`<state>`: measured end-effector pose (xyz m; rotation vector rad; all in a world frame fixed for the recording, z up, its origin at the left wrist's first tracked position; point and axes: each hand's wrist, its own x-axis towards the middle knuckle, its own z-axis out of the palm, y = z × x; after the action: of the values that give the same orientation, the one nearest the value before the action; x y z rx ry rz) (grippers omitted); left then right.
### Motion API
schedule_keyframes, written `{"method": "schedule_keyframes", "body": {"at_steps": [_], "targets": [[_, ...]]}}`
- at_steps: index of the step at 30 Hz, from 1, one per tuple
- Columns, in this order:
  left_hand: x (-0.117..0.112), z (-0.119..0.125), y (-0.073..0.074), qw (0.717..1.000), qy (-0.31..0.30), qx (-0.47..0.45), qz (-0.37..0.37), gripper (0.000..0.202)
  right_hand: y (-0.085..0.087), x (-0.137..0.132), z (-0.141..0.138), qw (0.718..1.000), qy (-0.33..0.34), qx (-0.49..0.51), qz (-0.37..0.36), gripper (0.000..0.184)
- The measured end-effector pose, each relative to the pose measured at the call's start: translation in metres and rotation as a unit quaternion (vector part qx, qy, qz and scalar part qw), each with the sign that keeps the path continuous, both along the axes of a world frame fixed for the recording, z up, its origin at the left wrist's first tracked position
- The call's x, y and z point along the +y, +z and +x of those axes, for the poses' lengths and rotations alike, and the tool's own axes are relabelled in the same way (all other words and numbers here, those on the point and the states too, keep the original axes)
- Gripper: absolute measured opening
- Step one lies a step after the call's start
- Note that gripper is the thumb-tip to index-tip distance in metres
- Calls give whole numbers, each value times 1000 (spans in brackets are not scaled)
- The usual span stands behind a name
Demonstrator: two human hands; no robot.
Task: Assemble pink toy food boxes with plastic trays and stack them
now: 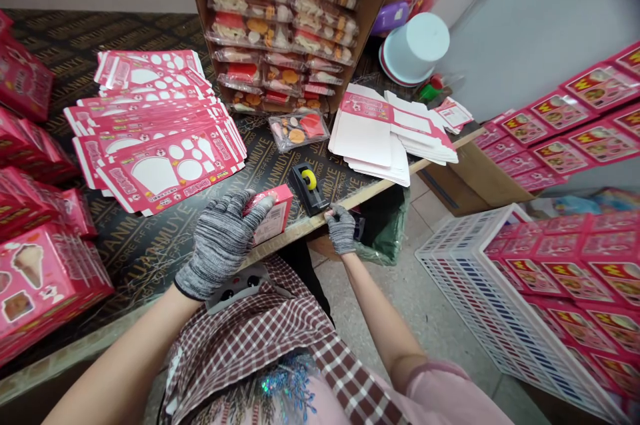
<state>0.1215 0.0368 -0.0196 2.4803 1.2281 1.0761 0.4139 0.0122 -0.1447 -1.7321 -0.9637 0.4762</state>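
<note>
My left hand (220,242), in a grey knit glove, grips a small pink toy box (273,213) at the table's front edge. My right hand (341,228), also gloved, is closed in a pinch just in front of the black tape dispenser (309,187) with its yellow roll; what the fingers hold is too small to make out. A clear blister pack of toy food (299,129) lies on the table behind the dispenser.
Flat pink box blanks (160,128) are fanned out at the left; white folded blanks (393,135) lie at the right. A cardboard carton (285,18) full of blister packs stands behind. Finished pink boxes (35,272) are stacked left. A white crate (500,298) of boxes sits on the floor right.
</note>
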Motion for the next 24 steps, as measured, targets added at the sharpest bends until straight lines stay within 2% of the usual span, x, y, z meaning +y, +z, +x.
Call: {"method": "schedule_keyframes", "body": {"at_steps": [2, 4, 6, 7, 9, 12, 14, 17, 22, 24], "targets": [[-1, 1, 1, 1000, -1, 6, 5, 40, 9, -5, -4, 1000, -13, 9, 13, 35], [-3, 2, 2, 1000, 3, 22, 17, 39, 29, -14, -14, 999, -11, 29, 27, 36], [-5, 3, 4, 999, 13, 37, 37, 39, 58, -24, -32, 995, 36, 84, 36, 35], [-6, 4, 4, 997, 18, 45, 53, 39, 74, -29, -43, 987, 87, 130, 40, 37], [-8, 4, 5, 994, 20, 64, 88, 38, 105, -34, -66, 952, 205, 225, 41, 40], [-10, 2, 5, 989, 9, 81, 121, 36, 136, -30, -94, 869, 347, 352, 3, 42], [-11, -1, 4, 988, -3, 83, 132, 35, 142, -22, -106, 823, 387, 416, -24, 41], [-10, -4, 3, 982, -8, 111, 156, 35, 137, -12, -113, 792, 378, 477, -48, 38], [-9, -3, 15, 981, -17, 110, 157, 32, 128, -8, -114, 789, 356, 496, -75, 37], [-8, 3, 21, 988, -7, 81, 133, 30, 126, -7, -115, 811, 351, 463, -71, 38]]}}
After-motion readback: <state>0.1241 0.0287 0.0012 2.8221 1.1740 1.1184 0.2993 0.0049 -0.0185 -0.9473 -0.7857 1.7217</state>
